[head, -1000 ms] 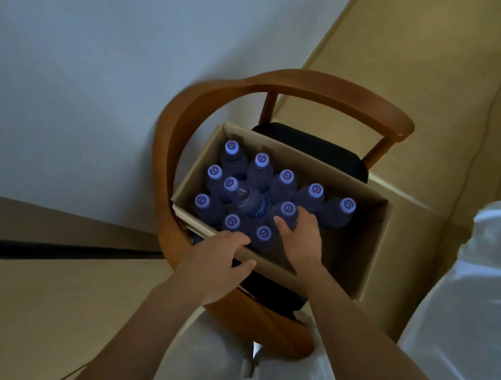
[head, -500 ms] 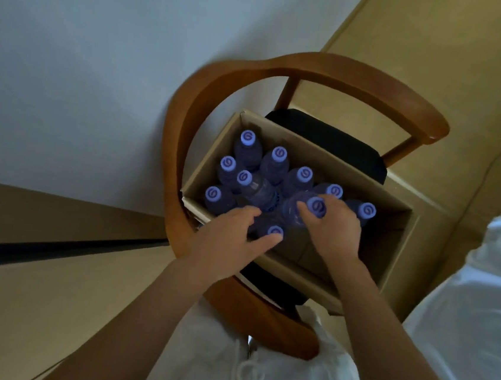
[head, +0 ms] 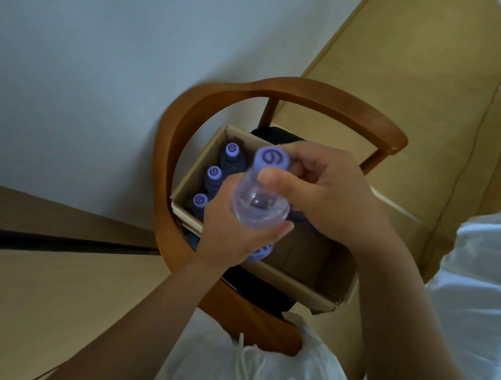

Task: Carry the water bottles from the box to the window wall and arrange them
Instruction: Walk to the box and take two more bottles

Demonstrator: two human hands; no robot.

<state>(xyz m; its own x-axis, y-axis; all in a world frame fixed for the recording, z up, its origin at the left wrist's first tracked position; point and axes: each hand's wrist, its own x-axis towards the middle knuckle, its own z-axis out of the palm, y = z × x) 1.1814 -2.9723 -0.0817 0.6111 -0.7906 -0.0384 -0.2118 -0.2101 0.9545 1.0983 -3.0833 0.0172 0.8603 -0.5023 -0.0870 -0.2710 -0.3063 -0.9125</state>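
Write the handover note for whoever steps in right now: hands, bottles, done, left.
Left hand: grips the body of a clear plastic water bottle with a purple cap, lifted above the box.
Right hand: fingers curled at that bottle's cap and neck.
Brown cardboard box: sits on the curved wooden armchair by the white wall. Three capped bottles in the box show at its left; the hands hide the rest.
Done: one bottle lifted out.
Left: carry it to the window wall, which is not in view, then fetch and arrange the others.
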